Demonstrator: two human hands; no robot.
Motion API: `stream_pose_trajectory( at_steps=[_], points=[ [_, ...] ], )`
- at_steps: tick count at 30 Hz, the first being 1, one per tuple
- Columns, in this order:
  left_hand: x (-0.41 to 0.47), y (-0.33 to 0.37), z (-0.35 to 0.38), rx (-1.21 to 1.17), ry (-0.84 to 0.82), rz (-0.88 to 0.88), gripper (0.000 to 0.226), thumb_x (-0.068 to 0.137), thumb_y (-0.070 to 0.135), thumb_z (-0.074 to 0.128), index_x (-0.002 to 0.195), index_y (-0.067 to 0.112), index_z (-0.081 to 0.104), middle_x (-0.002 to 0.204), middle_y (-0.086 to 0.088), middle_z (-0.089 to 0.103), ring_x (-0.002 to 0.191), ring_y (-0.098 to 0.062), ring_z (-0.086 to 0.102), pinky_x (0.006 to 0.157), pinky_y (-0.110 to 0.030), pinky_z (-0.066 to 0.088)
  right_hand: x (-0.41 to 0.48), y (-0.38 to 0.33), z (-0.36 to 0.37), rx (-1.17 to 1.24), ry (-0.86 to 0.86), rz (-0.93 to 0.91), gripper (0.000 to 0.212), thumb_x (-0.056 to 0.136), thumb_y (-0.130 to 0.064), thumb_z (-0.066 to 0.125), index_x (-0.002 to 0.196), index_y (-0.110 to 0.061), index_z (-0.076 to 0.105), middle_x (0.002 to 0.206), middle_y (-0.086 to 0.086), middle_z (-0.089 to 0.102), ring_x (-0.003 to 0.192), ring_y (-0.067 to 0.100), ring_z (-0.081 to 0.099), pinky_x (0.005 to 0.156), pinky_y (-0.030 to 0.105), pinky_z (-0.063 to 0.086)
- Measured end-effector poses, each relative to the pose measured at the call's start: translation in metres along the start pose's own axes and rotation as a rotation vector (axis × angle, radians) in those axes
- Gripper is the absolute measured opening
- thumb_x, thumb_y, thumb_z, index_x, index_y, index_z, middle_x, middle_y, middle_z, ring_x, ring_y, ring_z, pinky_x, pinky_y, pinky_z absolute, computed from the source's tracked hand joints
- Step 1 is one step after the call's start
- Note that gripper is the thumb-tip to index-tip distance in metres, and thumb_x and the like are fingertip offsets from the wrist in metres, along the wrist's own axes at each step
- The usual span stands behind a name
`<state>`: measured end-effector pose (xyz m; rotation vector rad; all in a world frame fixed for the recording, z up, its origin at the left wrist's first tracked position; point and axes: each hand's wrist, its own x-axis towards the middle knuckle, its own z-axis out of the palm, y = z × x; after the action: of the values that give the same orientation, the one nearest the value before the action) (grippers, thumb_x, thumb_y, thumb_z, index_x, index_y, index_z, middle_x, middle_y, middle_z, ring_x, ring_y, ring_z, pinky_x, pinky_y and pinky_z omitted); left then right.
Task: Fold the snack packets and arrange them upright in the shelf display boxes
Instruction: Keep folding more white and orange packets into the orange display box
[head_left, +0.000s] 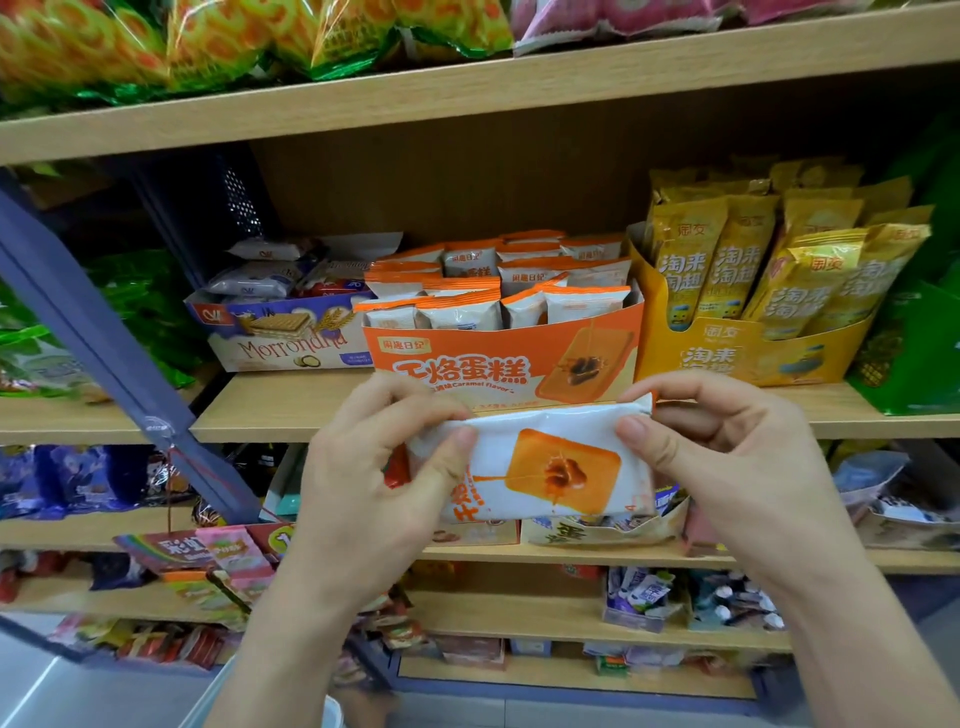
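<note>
Left hand (384, 467) pinches the left end of a white-and-orange caramel cake packet (545, 462), thumb on the front, fingers curled behind. Right hand (727, 457) pinches the right end the same way. The packet is held sideways in the air, in front of and just below the orange display box (498, 358) on the middle shelf (291, 410). The box already holds rows of matching packets (498, 291) standing upright, packed fairly tight.

Risks, as I judge them:
- Puffy packet, so the fold may spring back once a thumb lets go.
- A hard squeeze could crush the cake or pop the seal.
- Few gaps in the box; forcing it in may tip neighbours or bend the cardboard front.
- Could end up in the wafer box (291, 338) or the yellow box (748, 358) beside it.
</note>
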<state>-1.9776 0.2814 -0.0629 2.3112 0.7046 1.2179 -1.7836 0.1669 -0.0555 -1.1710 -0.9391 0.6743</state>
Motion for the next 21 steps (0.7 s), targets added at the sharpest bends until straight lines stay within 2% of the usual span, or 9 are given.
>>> stream_pose_trajectory(
  at_steps=[4,8,11,14,17,21],
  points=[
    [0.003,0.002,0.0,0.111,-0.002,0.128,0.022,0.088,0.035,0.061,0.089,0.018,0.075,0.089,0.02,0.062,0.092,-0.006,0.059,0.073,-0.02,0.047,-0.002,-0.004,0.007,0.005,0.0,-0.004,0.023,0.064,-0.017,0.072,0.087,-0.01,0.069,0.076,0.006,0.076,0.066,0.015,0.073,0.046,0.016,0.05],
    [0.002,0.001,0.003,0.06,0.075,0.138,0.02,0.087,0.028,0.062,0.083,0.014,0.075,0.085,0.015,0.065,0.081,-0.008,0.061,0.066,-0.023,0.048,-0.003,-0.005,0.012,0.083,0.04,0.034,0.019,0.062,-0.018,0.07,0.081,-0.014,0.07,0.075,0.005,0.076,0.058,0.01,0.071,0.037,0.01,0.043],
    [0.0,0.001,0.007,0.026,0.114,0.119,0.015,0.088,0.026,0.062,0.085,0.017,0.073,0.083,0.014,0.064,0.078,-0.007,0.061,0.064,-0.019,0.047,-0.002,-0.001,0.014,0.174,0.066,0.048,0.016,0.063,-0.029,0.071,0.075,-0.02,0.076,0.076,0.004,0.076,0.066,0.012,0.073,0.048,0.014,0.05],
    [-0.001,0.001,0.008,0.096,0.059,0.136,0.016,0.092,0.027,0.057,0.096,0.022,0.071,0.09,0.018,0.066,0.087,-0.004,0.062,0.068,-0.027,0.05,-0.001,0.002,0.017,0.186,0.072,0.045,0.016,0.061,-0.032,0.072,0.075,-0.029,0.078,0.075,0.004,0.075,0.069,0.013,0.073,0.055,0.019,0.055],
    [-0.002,0.009,0.016,0.1,-0.025,0.172,0.023,0.096,0.028,0.053,0.11,0.023,0.07,0.103,0.018,0.067,0.097,0.0,0.062,0.076,-0.028,0.052,-0.002,0.003,0.023,0.103,0.065,0.015,0.014,0.065,-0.027,0.072,0.076,-0.019,0.075,0.076,0.006,0.075,0.069,0.015,0.072,0.057,0.022,0.056],
    [-0.003,0.013,0.028,0.03,-0.017,0.144,0.022,0.096,0.026,0.057,0.109,0.018,0.072,0.094,0.013,0.07,0.086,-0.001,0.064,0.069,-0.02,0.051,-0.004,0.005,0.029,0.029,0.032,-0.026,0.018,0.067,-0.025,0.073,0.083,-0.019,0.072,0.078,0.005,0.075,0.071,0.016,0.072,0.058,0.022,0.056]
  ],
)
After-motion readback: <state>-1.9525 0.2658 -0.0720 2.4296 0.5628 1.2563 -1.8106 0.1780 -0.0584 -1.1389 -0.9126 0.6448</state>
